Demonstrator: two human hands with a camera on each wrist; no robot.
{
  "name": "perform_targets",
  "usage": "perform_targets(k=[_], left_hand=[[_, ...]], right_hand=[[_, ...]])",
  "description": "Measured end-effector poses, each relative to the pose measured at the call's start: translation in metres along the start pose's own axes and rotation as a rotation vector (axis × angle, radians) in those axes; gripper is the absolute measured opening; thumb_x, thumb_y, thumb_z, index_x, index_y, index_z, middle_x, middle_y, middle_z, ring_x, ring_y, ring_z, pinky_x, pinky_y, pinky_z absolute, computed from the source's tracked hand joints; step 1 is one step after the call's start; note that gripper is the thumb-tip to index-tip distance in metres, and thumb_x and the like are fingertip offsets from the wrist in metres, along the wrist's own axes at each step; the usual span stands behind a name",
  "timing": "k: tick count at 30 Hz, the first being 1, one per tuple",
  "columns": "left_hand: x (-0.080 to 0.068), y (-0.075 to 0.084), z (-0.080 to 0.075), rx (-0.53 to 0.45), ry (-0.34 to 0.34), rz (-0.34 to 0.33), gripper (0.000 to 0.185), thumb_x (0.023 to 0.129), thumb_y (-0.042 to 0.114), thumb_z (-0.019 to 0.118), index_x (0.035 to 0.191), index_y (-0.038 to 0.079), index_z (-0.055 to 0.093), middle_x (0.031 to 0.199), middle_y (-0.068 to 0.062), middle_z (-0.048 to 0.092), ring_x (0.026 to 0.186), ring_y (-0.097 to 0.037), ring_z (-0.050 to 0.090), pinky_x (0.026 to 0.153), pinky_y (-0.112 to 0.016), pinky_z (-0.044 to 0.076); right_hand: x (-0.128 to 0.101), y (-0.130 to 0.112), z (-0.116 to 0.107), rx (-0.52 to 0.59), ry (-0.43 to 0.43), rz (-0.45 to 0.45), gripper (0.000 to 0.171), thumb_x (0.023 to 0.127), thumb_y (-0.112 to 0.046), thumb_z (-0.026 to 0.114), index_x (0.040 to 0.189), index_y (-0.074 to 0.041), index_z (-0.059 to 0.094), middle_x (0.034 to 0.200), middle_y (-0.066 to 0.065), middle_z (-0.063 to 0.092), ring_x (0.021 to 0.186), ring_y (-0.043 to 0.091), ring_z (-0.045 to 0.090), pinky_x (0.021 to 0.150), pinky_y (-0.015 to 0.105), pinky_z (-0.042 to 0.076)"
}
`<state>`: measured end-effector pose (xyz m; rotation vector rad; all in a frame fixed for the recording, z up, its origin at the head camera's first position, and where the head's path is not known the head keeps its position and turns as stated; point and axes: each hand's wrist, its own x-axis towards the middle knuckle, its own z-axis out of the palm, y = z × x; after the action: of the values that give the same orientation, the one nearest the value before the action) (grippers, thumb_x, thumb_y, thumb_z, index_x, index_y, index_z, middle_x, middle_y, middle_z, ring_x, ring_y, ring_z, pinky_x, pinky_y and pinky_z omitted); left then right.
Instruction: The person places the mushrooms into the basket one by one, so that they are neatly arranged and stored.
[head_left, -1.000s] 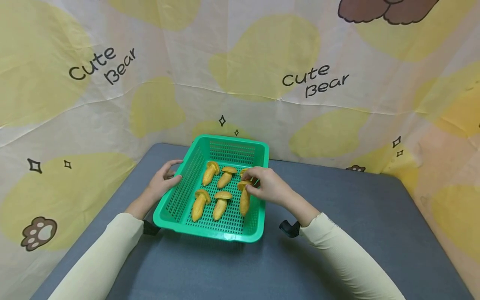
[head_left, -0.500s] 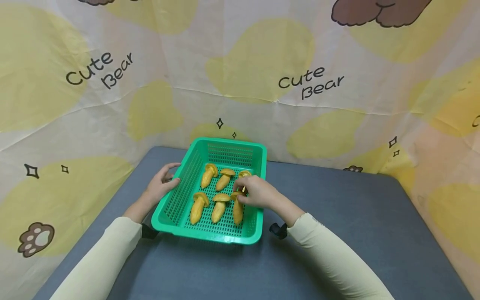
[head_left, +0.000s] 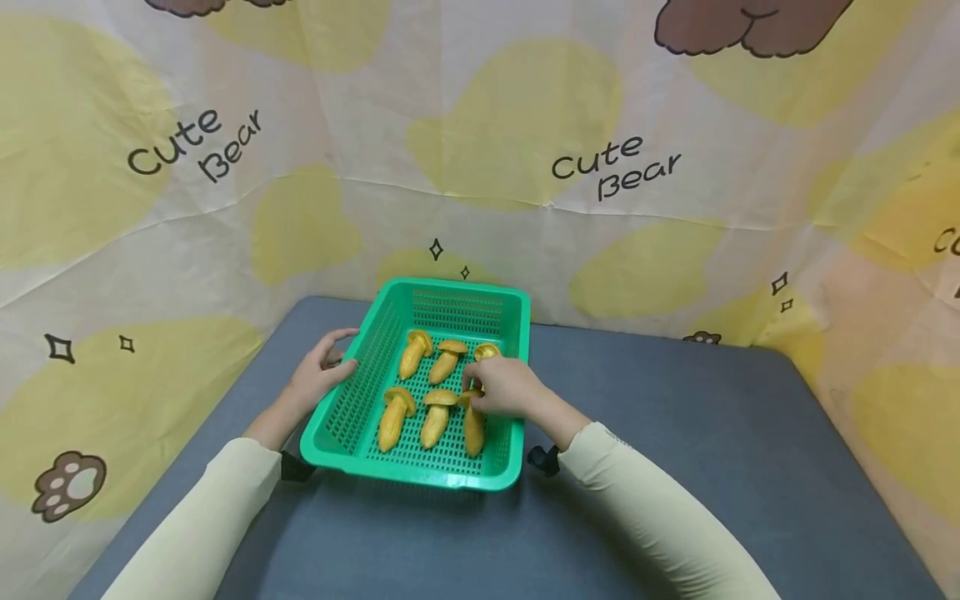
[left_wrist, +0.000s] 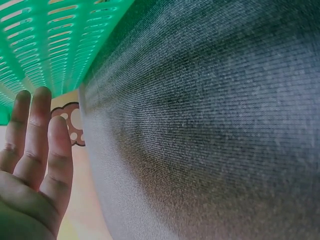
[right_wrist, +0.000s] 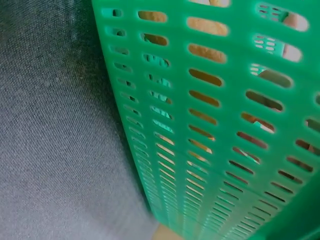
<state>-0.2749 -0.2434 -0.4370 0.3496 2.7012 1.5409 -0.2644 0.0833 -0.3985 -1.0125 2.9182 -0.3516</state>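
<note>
A green perforated plastic basket (head_left: 420, 477) stands on the table, with several yellow mushrooms lying in two rows on its bottom. My right hand (head_left: 504, 388) reaches over the right rim and pinches the front-right mushroom (head_left: 473, 432) near its cap, which the fingers partly cover. Just behind that hand lies another mushroom (head_left: 487, 351). To the left sit the front-middle mushroom (head_left: 434, 425) and the front-left one. My left hand (head_left: 317, 367) is at the basket's left side, thumb by the rim. Its fingers (left_wrist: 37, 120) extend beside the slotted wall in the left wrist view.
A grey cloth-covered table (head_left: 675, 417) extends around the basket, mostly to the right. A printed fabric backdrop (head_left: 495, 125) rises close behind the basket. In the right wrist view, the slotted basket wall (right_wrist: 175, 125) hides most of the right hand.
My right hand has shifted left and toward me with the front-right mushroom, bringing it closer to the front-middle one. The mushroom behind it now shows more. The left hand stays at the basket.
</note>
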Motion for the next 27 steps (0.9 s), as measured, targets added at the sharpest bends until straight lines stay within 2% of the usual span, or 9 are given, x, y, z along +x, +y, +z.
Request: perform_targets(k=[6, 13, 21, 27], left_hand=[[0.001, -0.0016, 0.0017, 0.005, -0.004, 0.005, 0.057, 0.1, 0.031, 0.05, 0.152, 0.021, 0.029, 0.141, -0.029, 0.044, 0.129, -0.047, 0.043, 0.095, -0.063, 0.04], [0.0012, -0.0032, -0.0001, -0.004, 0.005, 0.018, 0.056, 0.1, 0.03, 0.05, 0.151, 0.018, 0.029, 0.145, -0.028, 0.038, 0.131, -0.047, 0.041, 0.096, -0.063, 0.04], [0.0029, -0.003, 0.0018, 0.0, 0.006, 0.026, 0.057, 0.1, 0.029, 0.05, 0.151, 0.016, 0.029, 0.134, -0.028, 0.05, 0.122, -0.044, 0.05, 0.092, -0.056, 0.044], [0.0015, -0.0026, 0.0001, -0.009, 0.004, 0.026, 0.056, 0.1, 0.029, 0.05, 0.151, 0.018, 0.03, 0.143, -0.028, 0.041, 0.127, -0.044, 0.046, 0.094, -0.059, 0.043]], right_hand=[[0.0006, -0.0018, 0.0023, -0.044, -0.012, 0.024, 0.01, 0.085, -0.023, 0.07, 0.095, -0.022, 0.072, 0.073, -0.009, 0.061, 0.063, 0.006, 0.051, 0.055, 0.025, 0.042], [0.0024, -0.0036, 0.0036, -0.089, -0.015, 0.031, 0.011, 0.085, -0.019, 0.07, 0.095, -0.022, 0.073, 0.071, -0.009, 0.062, 0.06, 0.007, 0.05, 0.052, 0.025, 0.041], [0.0006, -0.0041, 0.0055, -0.159, -0.013, 0.045, 0.01, 0.089, -0.021, 0.068, 0.095, -0.022, 0.075, 0.084, -0.004, 0.07, 0.058, 0.007, 0.05, 0.048, 0.024, 0.04], [0.0007, -0.0057, 0.0061, -0.185, -0.014, 0.05, 0.01, 0.088, -0.019, 0.068, 0.095, -0.023, 0.075, 0.086, -0.005, 0.071, 0.061, 0.008, 0.055, 0.051, 0.025, 0.043]])
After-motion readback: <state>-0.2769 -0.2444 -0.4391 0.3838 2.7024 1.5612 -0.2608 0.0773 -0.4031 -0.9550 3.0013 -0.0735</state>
